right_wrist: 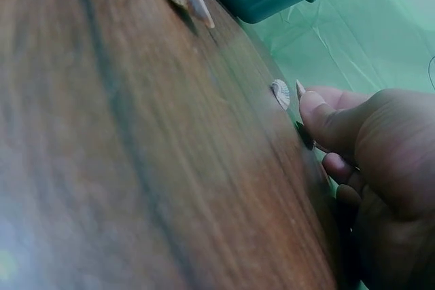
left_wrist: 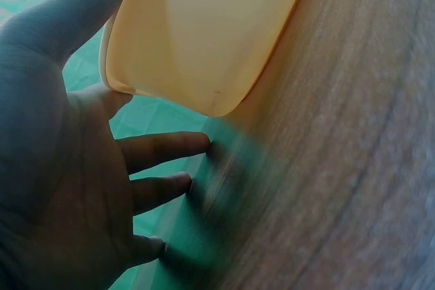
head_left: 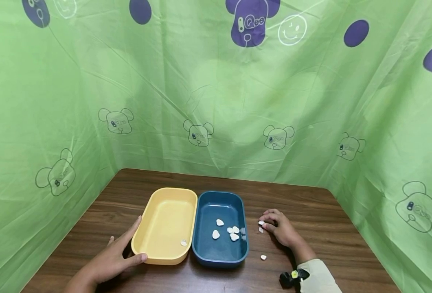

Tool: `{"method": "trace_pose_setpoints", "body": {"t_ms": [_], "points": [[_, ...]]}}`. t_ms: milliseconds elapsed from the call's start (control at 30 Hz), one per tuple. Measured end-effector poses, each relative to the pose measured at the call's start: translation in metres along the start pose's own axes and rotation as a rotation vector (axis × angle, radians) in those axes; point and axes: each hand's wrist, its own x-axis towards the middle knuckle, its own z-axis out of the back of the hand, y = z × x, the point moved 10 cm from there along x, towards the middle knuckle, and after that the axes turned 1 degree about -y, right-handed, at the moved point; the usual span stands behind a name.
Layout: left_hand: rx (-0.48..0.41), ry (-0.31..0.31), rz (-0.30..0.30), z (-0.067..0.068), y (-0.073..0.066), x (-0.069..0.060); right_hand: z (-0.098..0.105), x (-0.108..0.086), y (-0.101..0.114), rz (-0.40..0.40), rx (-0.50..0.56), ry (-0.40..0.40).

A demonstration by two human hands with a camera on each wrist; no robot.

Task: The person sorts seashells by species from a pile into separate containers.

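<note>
My right hand [head_left: 283, 231] pinches a small white seashell [right_wrist: 300, 89] between thumb and index finger, just over the table right of the blue tray [head_left: 220, 259]. Close by its fingertips lies another ribbed seashell [right_wrist: 281, 94], and nearer the front edge is a third seashell [head_left: 263, 257]. At the near left corner of the yellow tray [head_left: 164, 260], my left hand [head_left: 109, 260] touches the wall with thumb and index finger; its other fingers are spread and straight. One pale seashell [head_left: 183, 243] sits inside the yellow tray. Several white seashells [head_left: 216, 234] lie in the blue tray.
Both trays stand side by side on a dark wooden table [head_left: 296, 199]. A green patterned curtain [head_left: 237, 93] hangs around the back and sides of the table. A black device with a yellow-green part [head_left: 294, 275] is strapped at the right wrist.
</note>
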Motion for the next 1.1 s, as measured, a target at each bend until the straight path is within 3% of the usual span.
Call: {"method": "trace_pose_setpoints", "body": {"t_ms": [167, 433, 867, 1100], "points": [[-0.003, -0.002, -0.003, 0.0, -0.001, 0.0, 0.001, 0.001, -0.001, -0.005, -0.002, -0.015], [-0.011, -0.006, -0.011, 0.0, -0.002, -0.001, 0.007, 0.001, 0.002, 0.029, 0.085, -0.053], [-0.017, -0.01, -0.023, 0.002, -0.003, -0.001, 0.016, 0.008, 0.019, 0.057, 0.163, -0.097], [-0.014, -0.007, -0.021, 0.001, -0.002, -0.001, 0.021, 0.011, 0.025, 0.022, 0.113, -0.136]]}}
